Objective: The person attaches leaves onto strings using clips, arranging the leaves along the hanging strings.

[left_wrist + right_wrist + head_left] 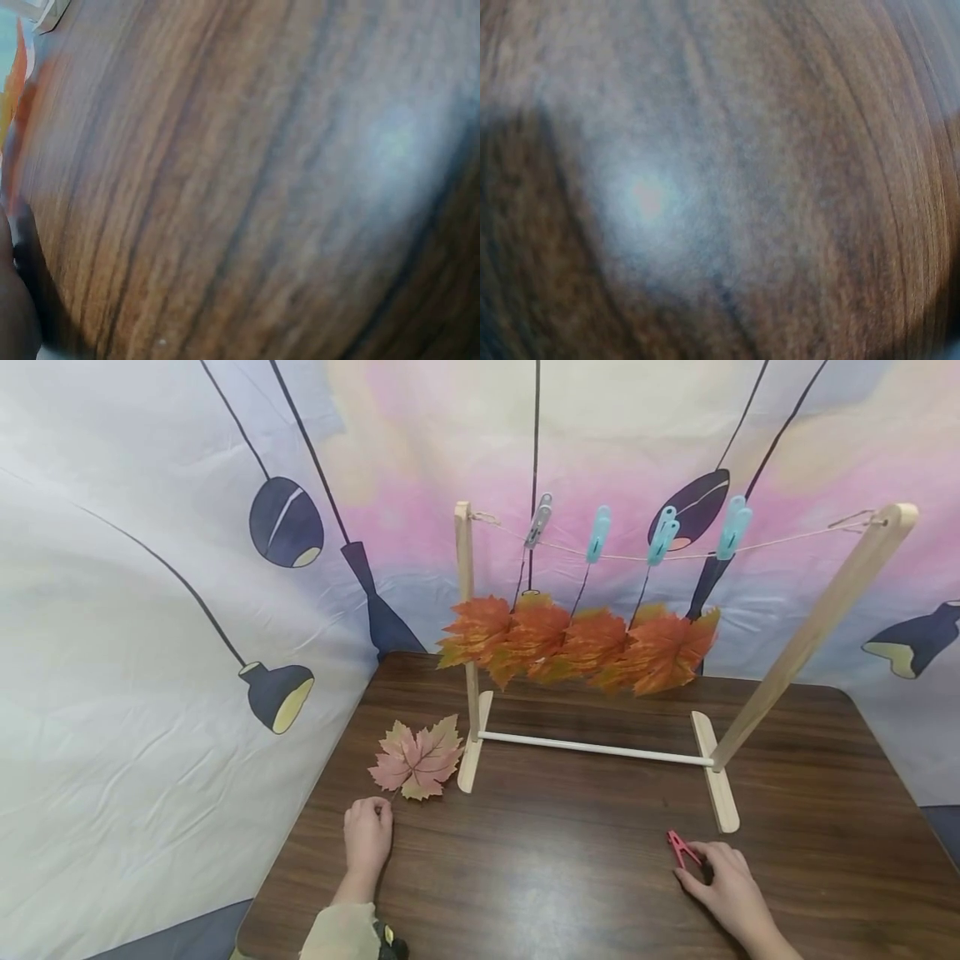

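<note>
A pinkish maple leaf (417,762) with yellow-green edges lies at the table's left, its stem towards my left hand (367,837). The fingers of that hand are curled at the stem's end and pinch it. In the left wrist view only a dark sliver of the hand (16,315) shows at the left edge. My right hand (723,887) pinches a red clothespin (681,848) between thumb and fingers, just above the table at the right. The right wrist view shows only tabletop, neither hand nor clothespin.
A wooden rack (806,643) stands towards the back, joined low by a white rod (592,748). From its string, a grey clothespin (538,520) and several blue clothespins (597,535) hold orange leaves (663,652) in a row. A painted cloth (150,610) hangs behind the brown table (525,860).
</note>
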{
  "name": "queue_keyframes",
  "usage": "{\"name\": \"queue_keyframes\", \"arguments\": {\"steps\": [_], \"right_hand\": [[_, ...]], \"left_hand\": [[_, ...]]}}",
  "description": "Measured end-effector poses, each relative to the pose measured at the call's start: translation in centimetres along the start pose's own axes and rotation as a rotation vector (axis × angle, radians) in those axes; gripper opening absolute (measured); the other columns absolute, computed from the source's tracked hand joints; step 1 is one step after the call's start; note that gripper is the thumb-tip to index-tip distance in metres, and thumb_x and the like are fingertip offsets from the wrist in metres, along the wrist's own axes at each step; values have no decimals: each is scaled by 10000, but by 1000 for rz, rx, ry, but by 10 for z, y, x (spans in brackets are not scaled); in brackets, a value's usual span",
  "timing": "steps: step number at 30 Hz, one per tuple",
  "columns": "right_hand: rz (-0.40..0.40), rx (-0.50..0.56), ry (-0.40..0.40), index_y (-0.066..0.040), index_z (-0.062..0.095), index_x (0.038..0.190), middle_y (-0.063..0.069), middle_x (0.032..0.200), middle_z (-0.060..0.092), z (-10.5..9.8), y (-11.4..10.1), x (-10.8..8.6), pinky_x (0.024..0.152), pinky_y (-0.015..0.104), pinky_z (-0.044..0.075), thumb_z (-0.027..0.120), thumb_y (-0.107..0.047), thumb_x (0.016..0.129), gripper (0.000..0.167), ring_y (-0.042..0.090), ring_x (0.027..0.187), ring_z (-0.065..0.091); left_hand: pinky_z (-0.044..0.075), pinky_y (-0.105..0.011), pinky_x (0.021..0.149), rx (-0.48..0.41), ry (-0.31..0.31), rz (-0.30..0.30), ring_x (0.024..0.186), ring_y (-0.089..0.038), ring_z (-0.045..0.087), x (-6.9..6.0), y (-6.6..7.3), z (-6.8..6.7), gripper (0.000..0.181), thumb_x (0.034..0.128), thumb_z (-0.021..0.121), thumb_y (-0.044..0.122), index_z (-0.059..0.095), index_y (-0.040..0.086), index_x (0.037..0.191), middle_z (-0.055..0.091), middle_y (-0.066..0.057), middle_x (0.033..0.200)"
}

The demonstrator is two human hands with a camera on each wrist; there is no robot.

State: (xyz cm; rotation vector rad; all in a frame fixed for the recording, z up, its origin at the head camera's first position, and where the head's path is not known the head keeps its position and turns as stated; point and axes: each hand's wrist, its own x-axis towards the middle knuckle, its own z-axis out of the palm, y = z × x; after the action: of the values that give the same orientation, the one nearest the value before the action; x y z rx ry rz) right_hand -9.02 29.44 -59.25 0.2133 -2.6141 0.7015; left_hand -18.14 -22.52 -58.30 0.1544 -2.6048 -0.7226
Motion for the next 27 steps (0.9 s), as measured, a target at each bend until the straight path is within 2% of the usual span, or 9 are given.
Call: {"name": "queue_keyframes", "arguments": {"steps": [2,5,14,17,21,27], "right_hand": [[3,2,1,-23,658,933,4,822,582,0,0,1,694,273,306,860,-96,575,418,172,765,482],[11,2,-2,-22,660,935,14,829,590,0,0,2,699,277,308,860,-100,580,415,187,773,491],[0,-3,-3,-20,659,932,8,822,585,-1,-1,1,693,276,304,862,-103,576,419,181,760,492],[-3,-1,2,-21,656,933,7,821,580,0,-1,1,696,280,303,858,-100,576,418,180,761,487],[0,-4,0,-24,656,933,4,822,578,1,-1,1,693,279,302,859,-104,575,419,183,761,487],[14,-11,-8,-19,653,936,16,823,576,0,-1,0,690,284,304,857,-102,582,418,187,765,485]], "left_hand": [[410,-457,697,-12,21,9,750,-347,538,0,0,0,98,884,601,31,628,-53,842,590,-162,767],[425,-446,660,-32,17,-14,728,-314,541,1,1,-2,113,906,594,57,619,-49,882,583,-142,757],[468,-356,634,-150,-32,-192,722,-231,579,1,0,-10,91,862,636,55,659,-25,898,606,-102,806],[475,-357,645,-165,-49,-225,742,-240,592,3,0,-15,93,848,632,48,662,-23,899,615,-111,822],[470,-398,666,-130,-93,-240,735,-255,601,8,3,-28,102,841,623,71,666,-12,883,643,-110,808],[452,-395,637,-66,-180,-260,691,-242,585,23,14,-58,117,843,618,114,663,9,867,659,-95,791]]}}
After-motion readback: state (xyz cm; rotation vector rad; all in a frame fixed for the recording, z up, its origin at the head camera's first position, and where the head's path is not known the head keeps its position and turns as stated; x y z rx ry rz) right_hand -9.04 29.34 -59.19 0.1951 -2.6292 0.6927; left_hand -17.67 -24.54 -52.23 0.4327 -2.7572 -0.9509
